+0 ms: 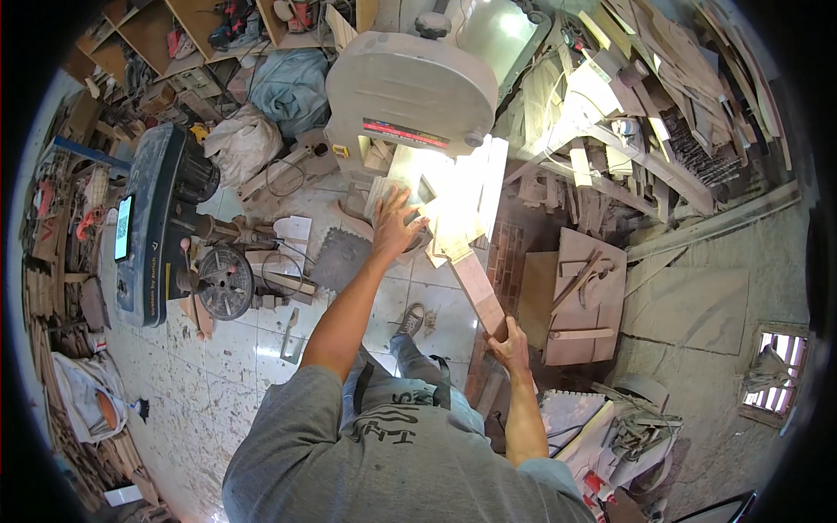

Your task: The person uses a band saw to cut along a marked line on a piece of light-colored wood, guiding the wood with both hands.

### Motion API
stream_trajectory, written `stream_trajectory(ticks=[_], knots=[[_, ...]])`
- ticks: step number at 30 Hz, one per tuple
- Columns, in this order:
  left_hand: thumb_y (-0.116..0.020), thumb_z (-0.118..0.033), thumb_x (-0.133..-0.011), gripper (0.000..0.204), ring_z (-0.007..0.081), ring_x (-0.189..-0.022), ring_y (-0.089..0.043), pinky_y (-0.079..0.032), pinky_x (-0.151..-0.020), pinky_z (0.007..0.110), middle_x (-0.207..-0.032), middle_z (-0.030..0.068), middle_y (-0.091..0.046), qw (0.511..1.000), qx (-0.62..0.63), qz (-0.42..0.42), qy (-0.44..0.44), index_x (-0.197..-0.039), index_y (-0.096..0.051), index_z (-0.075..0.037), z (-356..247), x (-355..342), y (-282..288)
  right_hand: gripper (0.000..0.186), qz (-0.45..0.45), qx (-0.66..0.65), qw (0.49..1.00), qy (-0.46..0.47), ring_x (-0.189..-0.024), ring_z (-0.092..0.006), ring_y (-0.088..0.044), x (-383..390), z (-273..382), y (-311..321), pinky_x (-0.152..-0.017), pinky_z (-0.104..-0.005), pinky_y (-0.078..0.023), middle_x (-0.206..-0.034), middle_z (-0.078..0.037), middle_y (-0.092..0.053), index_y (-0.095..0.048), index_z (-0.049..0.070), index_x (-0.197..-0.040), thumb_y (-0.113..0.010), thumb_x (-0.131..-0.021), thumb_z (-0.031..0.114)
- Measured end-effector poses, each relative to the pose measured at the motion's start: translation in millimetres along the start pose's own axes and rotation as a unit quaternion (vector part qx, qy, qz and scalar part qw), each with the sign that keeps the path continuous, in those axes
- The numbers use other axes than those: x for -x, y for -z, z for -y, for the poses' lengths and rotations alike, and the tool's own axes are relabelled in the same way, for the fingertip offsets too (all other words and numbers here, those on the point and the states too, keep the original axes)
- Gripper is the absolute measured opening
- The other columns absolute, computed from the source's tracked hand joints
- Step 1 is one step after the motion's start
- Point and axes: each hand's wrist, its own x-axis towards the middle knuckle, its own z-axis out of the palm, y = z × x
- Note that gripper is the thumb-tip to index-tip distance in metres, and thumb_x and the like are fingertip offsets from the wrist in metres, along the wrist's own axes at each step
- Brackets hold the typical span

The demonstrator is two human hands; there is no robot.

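A grey band saw (410, 83) stands at top centre, its table under bright glare that hides detail around the blade. My left hand (394, 222) rests on a pale wood piece (410, 166) on that table, fingers spread and slightly bent. My right hand (510, 349) grips the near end of a long board (477, 290), which runs diagonally up to the glare at the table. Where the board's far end lies among the pale pieces there, I cannot tell exactly.
A drill press (148, 227) is at left. Shelves (200, 30) with tools and bundled cloth (288, 91) stand behind. Timber piles (671, 78) and a leaning panel (584, 314) are at right. My foot (414, 318) is on the tiled floor (218, 357).
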Motion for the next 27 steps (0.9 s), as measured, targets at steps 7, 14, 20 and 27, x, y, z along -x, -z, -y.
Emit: stream_trajectory(ticks=[7, 14, 20, 27], knots=[[-0.076, -0.047, -0.094, 0.047, 0.0262, -0.162, -0.024, -0.011, -0.131, 0.052, -0.166, 0.0081, -0.046, 1.000, 0.000, -0.009, 0.004, -0.123, -0.080, -0.009, 1, -1, -2, 0.068, -0.011, -0.013, 1.000, 0.005, -0.109, -0.0509, -0.067, -1, 18, 10, -0.089, -0.0528, -0.055, -0.116, -0.032, -0.070, -0.058, 0.000, -0.132, -0.085, -0.081, 0.036], [-0.076, -0.047, -0.093, 0.047, 0.0269, -0.161, -0.026, -0.012, -0.131, 0.052, -0.165, 0.0079, -0.048, 1.000, -0.004, -0.025, 0.003, -0.124, -0.080, -0.012, -1, 0, -4, 0.067, -0.023, -0.028, 0.999, 0.026, -0.108, -0.0501, -0.068, -2, 15, 9, -0.089, -0.0516, -0.055, -0.116, -0.031, -0.070, -0.059, 0.000, -0.132, -0.086, -0.081, 0.033], [-0.075, -0.049, -0.093, 0.046, 0.0268, -0.160, -0.028, -0.012, -0.131, 0.052, -0.164, 0.0075, -0.049, 0.999, -0.005, -0.038, 0.001, -0.122, -0.080, -0.014, 0, -1, -6, 0.069, -0.029, -0.033, 0.999, 0.030, -0.109, -0.0503, -0.067, -4, 11, 6, -0.090, -0.0514, -0.056, -0.117, -0.032, -0.070, -0.058, -0.001, -0.133, -0.086, -0.080, 0.033], [-0.075, -0.051, -0.093, 0.047, 0.0267, -0.159, -0.029, -0.013, -0.130, 0.052, -0.163, 0.0066, -0.050, 0.999, -0.013, -0.042, 0.002, -0.122, -0.080, -0.015, 3, -1, -9, 0.072, -0.009, -0.017, 1.000, 0.017, -0.111, -0.0504, -0.067, -7, 14, 9, -0.091, -0.0513, -0.055, -0.120, -0.033, -0.069, -0.057, -0.002, -0.136, -0.085, -0.081, 0.035]])
